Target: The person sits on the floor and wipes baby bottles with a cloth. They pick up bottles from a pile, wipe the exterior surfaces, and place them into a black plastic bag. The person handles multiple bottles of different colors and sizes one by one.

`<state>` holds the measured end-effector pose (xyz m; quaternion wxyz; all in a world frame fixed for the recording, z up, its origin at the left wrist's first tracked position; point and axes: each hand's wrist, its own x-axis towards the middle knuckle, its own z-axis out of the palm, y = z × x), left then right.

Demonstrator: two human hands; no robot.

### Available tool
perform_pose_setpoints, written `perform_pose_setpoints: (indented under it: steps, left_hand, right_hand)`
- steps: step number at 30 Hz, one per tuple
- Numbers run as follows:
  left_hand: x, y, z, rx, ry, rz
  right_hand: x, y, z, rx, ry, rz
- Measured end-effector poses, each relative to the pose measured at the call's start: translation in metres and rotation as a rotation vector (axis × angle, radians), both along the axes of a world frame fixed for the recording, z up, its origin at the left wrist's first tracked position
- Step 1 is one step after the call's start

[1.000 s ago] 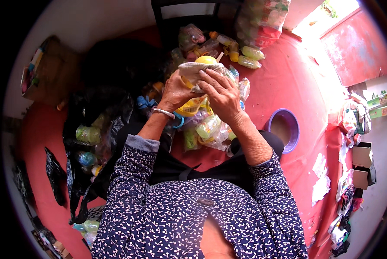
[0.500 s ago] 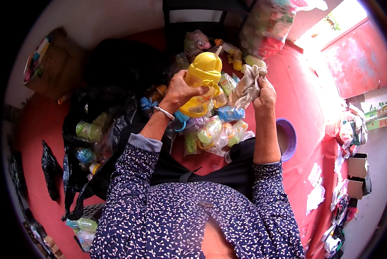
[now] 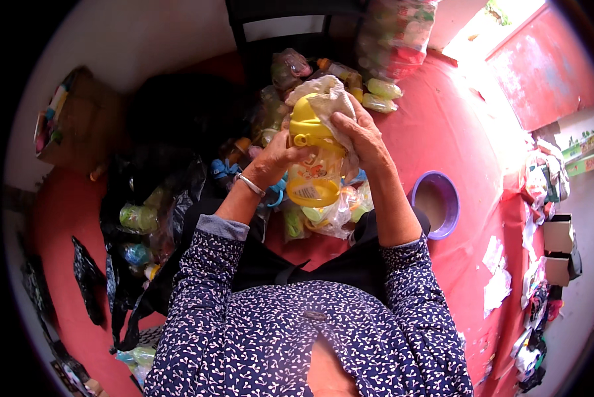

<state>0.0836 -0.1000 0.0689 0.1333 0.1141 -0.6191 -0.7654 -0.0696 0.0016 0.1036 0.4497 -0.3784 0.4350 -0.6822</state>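
Note:
A yellow children's drinking bottle [image 3: 315, 173], clear in the body with a printed picture and a pale label, is held upright in front of me. My left hand [image 3: 278, 157] is closed round its left side, below the yellow lid. A crumpled, greyish-white cloth [image 3: 330, 99] lies over the lid's top and right side. My right hand [image 3: 364, 135] grips this cloth and presses it against the bottle. The straw seen on the lid earlier is covered. Beneath the bottle lie several plastic-wrapped bottles [image 3: 296, 221], partly hidden by it.
A purple basin [image 3: 457, 205] of cloudy water stands on the red floor at my right. At my left, a black plastic bag [image 3: 111, 264] holds more wrapped bottles. Farther off are a black chair [image 3: 244, 40], a large filled sack [image 3: 393, 46] and a cardboard box [image 3: 88, 126].
My right hand has brought the cloth leftward onto the bottle's lid. The bottle has turned upright and sits slightly lower, still in my left hand.

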Motion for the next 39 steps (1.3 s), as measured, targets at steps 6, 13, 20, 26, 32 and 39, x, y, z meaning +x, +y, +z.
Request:
perform_pose_setpoints:
  steps: [6,13,20,26,32,39]
  left_hand:
    - [0.003,0.011,0.0,0.294,0.219,-0.131]
    - [-0.007,0.001,-0.001,0.217,0.09,-0.092]
    - [-0.011,0.028,0.007,-0.21,0.139,0.207]
    - [-0.024,0.022,0.004,-0.304,0.121,0.207]
    - [0.001,0.016,0.006,0.442,0.266,-0.088]
    - [0.004,0.009,-0.017,0.58,0.287,-0.204]
  right_hand:
    - [0.003,0.005,0.007,-0.043,-0.036,0.059]
    - [0.0,0.01,0.012,-0.147,-0.146,-0.188]
    - [0.001,0.009,0.02,-0.165,0.112,-0.442]
    - [0.017,-0.004,0.022,-0.181,0.182,-0.509]
    - [-0.023,0.005,0.003,-0.013,-0.307,-0.32]
    - [-0.024,0.02,0.028,-0.253,-0.326,-0.447]
